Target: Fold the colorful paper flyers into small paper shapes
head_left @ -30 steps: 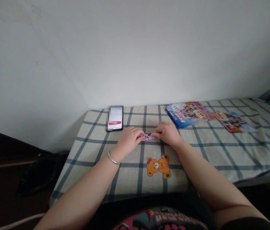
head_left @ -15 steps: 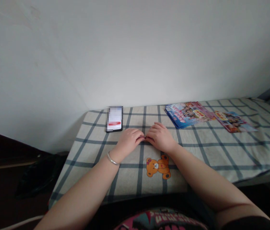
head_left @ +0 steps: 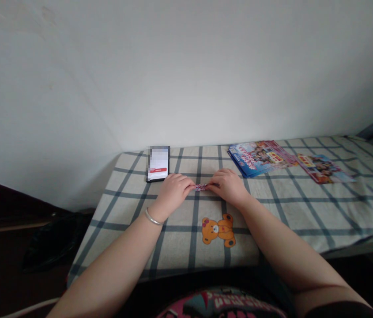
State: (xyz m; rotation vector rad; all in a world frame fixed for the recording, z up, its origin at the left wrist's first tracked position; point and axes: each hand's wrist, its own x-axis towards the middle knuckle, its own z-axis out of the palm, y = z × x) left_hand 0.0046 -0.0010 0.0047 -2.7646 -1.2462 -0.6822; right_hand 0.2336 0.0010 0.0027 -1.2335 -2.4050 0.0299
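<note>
Between my two hands a narrow strip of folded printed paper (head_left: pixel 201 187), pinkish and white, is stretched level just above the checked cloth. My left hand (head_left: pixel 175 191) pinches its left end between thumb and fingers; a silver bangle (head_left: pixel 153 217) circles that wrist. The right end is pinched by my right hand (head_left: pixel 227 186), whose fingers cover part of it. Just behind my left hand lies a phone (head_left: pixel 158 163) with a lit screen, partly blurred out.
A stack of colourful printed flyers (head_left: pixel 255 158) lies beyond my right hand, and another flyer (head_left: pixel 325 168) is to its right. A checked cloth (head_left: pixel 126 190) with a bear picture (head_left: pixel 218 230) covers the table against a white wall (head_left: pixel 186 70). A black plastic bag (head_left: pixel 57 240) is down left.
My hands have moved apart sideways, and the folded paper strip between them now shows. The phone and flyers stay where they were.
</note>
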